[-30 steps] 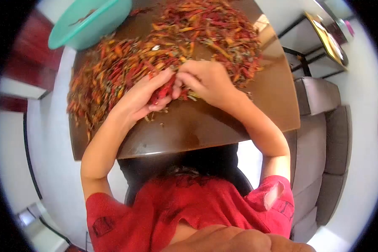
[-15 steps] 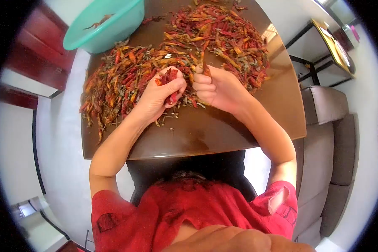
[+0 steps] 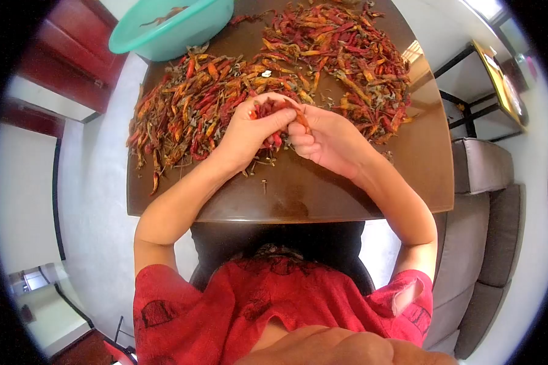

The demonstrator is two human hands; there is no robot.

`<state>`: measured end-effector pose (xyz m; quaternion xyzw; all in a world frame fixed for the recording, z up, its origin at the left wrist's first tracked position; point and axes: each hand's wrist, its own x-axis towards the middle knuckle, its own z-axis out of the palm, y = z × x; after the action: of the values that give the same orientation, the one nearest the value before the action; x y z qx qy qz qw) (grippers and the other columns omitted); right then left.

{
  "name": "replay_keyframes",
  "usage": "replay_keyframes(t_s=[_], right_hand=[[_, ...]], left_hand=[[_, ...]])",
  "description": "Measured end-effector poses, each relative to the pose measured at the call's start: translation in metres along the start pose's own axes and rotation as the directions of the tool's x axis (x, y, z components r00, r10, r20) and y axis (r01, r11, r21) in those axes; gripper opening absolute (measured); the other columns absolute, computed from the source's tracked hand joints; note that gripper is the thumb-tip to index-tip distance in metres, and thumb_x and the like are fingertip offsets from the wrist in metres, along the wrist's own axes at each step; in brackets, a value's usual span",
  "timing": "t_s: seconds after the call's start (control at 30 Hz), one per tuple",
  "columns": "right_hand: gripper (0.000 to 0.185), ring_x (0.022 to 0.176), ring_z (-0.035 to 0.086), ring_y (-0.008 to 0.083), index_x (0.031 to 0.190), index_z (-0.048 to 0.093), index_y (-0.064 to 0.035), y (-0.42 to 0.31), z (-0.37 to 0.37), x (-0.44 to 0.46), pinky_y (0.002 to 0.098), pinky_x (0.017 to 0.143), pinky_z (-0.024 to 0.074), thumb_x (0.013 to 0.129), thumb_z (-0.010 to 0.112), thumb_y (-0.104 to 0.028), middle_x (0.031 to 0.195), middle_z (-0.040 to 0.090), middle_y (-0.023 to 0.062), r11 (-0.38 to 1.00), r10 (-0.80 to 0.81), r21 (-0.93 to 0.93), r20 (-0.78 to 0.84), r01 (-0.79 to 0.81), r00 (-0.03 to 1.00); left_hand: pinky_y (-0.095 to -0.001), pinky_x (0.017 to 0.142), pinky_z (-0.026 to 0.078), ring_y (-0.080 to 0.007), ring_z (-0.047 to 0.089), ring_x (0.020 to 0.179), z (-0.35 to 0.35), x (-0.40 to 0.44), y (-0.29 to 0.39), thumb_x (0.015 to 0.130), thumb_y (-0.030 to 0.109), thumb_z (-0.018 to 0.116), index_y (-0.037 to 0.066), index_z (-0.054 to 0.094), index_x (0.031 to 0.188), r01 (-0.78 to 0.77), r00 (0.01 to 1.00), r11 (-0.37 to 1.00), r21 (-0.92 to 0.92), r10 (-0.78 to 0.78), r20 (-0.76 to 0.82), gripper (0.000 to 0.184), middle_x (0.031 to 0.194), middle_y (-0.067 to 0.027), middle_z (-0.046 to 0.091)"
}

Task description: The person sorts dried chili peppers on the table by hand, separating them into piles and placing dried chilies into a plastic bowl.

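Note:
Dried red chilies fill my left hand (image 3: 256,125), whose fingers are wrapped round a small bunch (image 3: 271,109). My right hand (image 3: 326,137) is closed on a single dried chili (image 3: 302,121) and meets the left hand at the fingertips. Both hands hover over the near edge of a wide heap of dried chilies (image 3: 195,109), red, orange and brown with stems. A second part of the heap (image 3: 353,55) spreads behind and to the right. Small stem bits (image 3: 264,184) lie on the brown table (image 3: 323,198) in front of my hands.
A green plastic basin (image 3: 164,39) stands at the table's far left, with something brown inside. To the right are a grey sofa (image 3: 463,255) and a small black-framed table (image 3: 499,79) with things on it. Dark red doors (image 3: 73,55) are at left.
My right hand has brought its chili leftward against the bunch in my left hand; the hands, apart before, now touch. The whole view has shifted slightly.

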<state>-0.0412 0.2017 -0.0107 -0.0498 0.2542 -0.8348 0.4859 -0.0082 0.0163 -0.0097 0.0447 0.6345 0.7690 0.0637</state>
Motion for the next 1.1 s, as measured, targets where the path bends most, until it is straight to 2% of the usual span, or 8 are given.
replay_keyframes(t_s=[0.13, 0.37, 0.6, 0.8, 0.9, 1.0, 1.07, 1.1], right_hand=[[0.015, 0.071, 0.048, 0.0102, 0.109, 0.050, -0.0068, 0.001, 0.011, -0.001, 0.0208, 0.059, 0.0390, 0.095, 0.049, -0.014, 0.086, 0.053, 0.0020, 0.990, -0.002, -0.139, -0.123, -0.015, 0.992], [0.024, 0.070, 0.049, 0.0105, 0.102, 0.056, -0.0073, 0.003, 0.005, -0.002, 0.0225, 0.057, 0.0378, 0.095, 0.048, -0.028, 0.085, 0.055, 0.0017, 0.964, -0.005, -0.264, -0.117, -0.027, 0.993], [0.018, 0.069, 0.049, 0.0083, 0.096, 0.058, -0.0078, 0.003, 0.001, -0.001, 0.0218, 0.056, 0.0366, 0.092, 0.057, -0.026, 0.081, 0.055, -0.0016, 0.944, -0.025, -0.329, -0.154, -0.027, 0.988], [0.011, 0.066, 0.049, 0.0059, 0.093, 0.062, -0.0075, 0.004, 0.001, 0.000, 0.0204, 0.055, 0.0375, 0.093, 0.059, -0.018, 0.076, 0.055, -0.0028, 0.923, -0.156, -0.379, -0.214, 0.065, 0.964], [0.010, 0.066, 0.049, 0.0050, 0.092, 0.063, -0.0063, 0.004, 0.002, -0.001, 0.0208, 0.054, 0.0377, 0.091, 0.062, -0.016, 0.077, 0.057, -0.0020, 0.766, -0.316, -0.635, -0.243, 0.096, 0.917], [0.010, 0.070, 0.051, 0.0043, 0.094, 0.064, -0.0030, 0.007, 0.003, 0.000, 0.0210, 0.058, 0.0409, 0.091, 0.064, -0.013, 0.079, 0.059, -0.0009, 0.650, -0.471, -0.737, -0.202, 0.183, 0.859], [0.010, 0.073, 0.053, 0.0042, 0.096, 0.064, -0.0014, 0.010, 0.003, 0.001, 0.0210, 0.064, 0.0436, 0.092, 0.063, -0.010, 0.081, 0.060, -0.0005, 0.340, -0.627, -0.901, -0.003, 0.270, 0.779], [0.010, 0.073, 0.053, 0.0042, 0.096, 0.064, -0.0014, 0.011, 0.002, 0.001, 0.0210, 0.064, 0.0436, 0.092, 0.063, -0.010, 0.081, 0.060, -0.0005, 0.339, -0.626, -0.901, 0.000, 0.271, 0.780]], left_hand=[[-0.0221, 0.042, 0.024, -0.0051, 0.037, 0.048, -0.001, 0.000, 0.012, 0.094, 0.019, 0.059, 0.013, 0.047, 0.077, 0.068, 0.984, 0.988, -0.139, -0.090, -0.154, 0.022, 0.061, 0.0045, 0.043], [-0.0200, 0.046, 0.027, -0.0034, 0.040, 0.053, -0.012, 0.002, 0.010, 0.091, 0.019, 0.065, 0.012, 0.054, 0.086, 0.018, 0.983, 0.982, -0.185, -0.051, -0.178, 0.014, 0.067, 0.0052, 0.049], [-0.0215, 0.046, 0.028, -0.0044, 0.038, 0.051, -0.005, 0.001, 0.009, 0.093, 0.016, 0.061, 0.012, 0.047, 0.081, -0.034, 0.975, 0.995, -0.097, 0.011, -0.223, 0.019, 0.062, 0.0041, 0.045], [-0.0211, 0.047, 0.030, -0.0051, 0.042, 0.054, -0.004, 0.001, 0.007, 0.091, 0.016, 0.065, 0.007, 0.060, 0.105, 0.035, 0.991, 0.991, -0.131, -0.052, -0.127, 0.018, 0.067, 0.0049, 0.048], [-0.0207, 0.048, 0.031, -0.0051, 0.044, 0.056, -0.003, 0.003, -0.003, 0.092, 0.017, 0.064, 0.005, 0.061, 0.114, -0.165, 0.973, 0.980, 0.110, 0.180, -0.145, 0.025, 0.069, 0.0056, 0.050], [-0.0195, 0.048, 0.032, -0.0031, 0.044, 0.058, -0.001, -0.001, 0.003, 0.090, 0.019, 0.068, 0.007, 0.064, 0.104, -0.058, 0.980, 0.994, -0.094, 0.039, -0.197, 0.019, 0.071, 0.0058, 0.052], [-0.0212, 0.047, 0.030, -0.0057, 0.041, 0.054, -0.002, -0.005, 0.012, 0.093, 0.022, 0.063, 0.006, 0.061, 0.093, 0.094, 0.991, 0.955, -0.283, -0.117, -0.067, 0.016, 0.065, 0.0040, 0.046], [-0.0212, 0.047, 0.030, -0.0057, 0.041, 0.054, -0.003, -0.005, 0.012, 0.093, 0.022, 0.063, 0.006, 0.061, 0.093, 0.091, 0.991, 0.955, -0.283, -0.114, -0.069, 0.016, 0.065, 0.0040, 0.046]])
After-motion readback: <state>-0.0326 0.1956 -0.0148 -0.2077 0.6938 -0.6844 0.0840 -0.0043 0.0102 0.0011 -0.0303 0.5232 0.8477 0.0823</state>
